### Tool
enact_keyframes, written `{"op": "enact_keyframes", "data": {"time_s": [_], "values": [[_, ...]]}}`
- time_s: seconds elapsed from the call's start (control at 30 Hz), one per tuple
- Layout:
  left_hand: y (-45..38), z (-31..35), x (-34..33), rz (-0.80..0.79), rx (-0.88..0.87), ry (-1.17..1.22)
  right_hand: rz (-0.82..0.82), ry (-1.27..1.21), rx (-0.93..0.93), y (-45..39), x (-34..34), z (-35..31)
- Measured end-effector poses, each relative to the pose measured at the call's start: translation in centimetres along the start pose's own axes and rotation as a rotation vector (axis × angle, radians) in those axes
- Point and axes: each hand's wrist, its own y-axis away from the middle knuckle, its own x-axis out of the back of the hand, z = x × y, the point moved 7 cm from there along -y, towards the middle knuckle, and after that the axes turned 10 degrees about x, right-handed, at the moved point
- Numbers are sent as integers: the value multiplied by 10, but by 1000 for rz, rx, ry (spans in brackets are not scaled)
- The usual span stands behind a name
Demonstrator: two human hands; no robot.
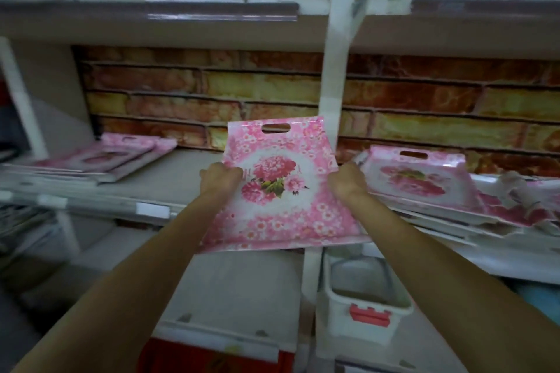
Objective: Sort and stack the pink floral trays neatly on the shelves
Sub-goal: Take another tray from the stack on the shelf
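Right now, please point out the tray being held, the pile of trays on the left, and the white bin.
held tray [281,191], head view, flower print
left tray pile [100,159], head view, top tray
white bin [368,316], head view, front wall

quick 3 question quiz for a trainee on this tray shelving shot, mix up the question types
1. True or false: both the left hand and the right hand grip the held tray.
2. Multiple choice: where does the tray pile with the handle slot facing the camera lie? A) left part of the shelf B) right part of the shelf C) in the white bin
3. Fill in: the white bin below the shelf has a ___ latch.

Key: 1 true; 2 B; 3 red
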Motion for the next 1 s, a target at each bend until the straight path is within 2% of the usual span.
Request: {"op": "enact_keyframes", "data": {"time_s": [0.13,0.37,0.5,0.73,0.87,1.0], "values": [[-22,-26,63,79,41,2,-73,-13,67,-8,-58,-53],[-84,-92,183,252,140,-43,-307,-93,120,-3,-198,-139],[-129,-130,233,245,215,-80,-376,-104,118,1,-267,-175],[-193,-158,268,147,249,-114,-433,-119,122,-15,-345,-208],[-236,-152,274,104,262,-124,-458,-117,133,-40,-370,-217],[-276,-136,274,102,258,-101,-490,-66,225,-76,-380,-235]]}}
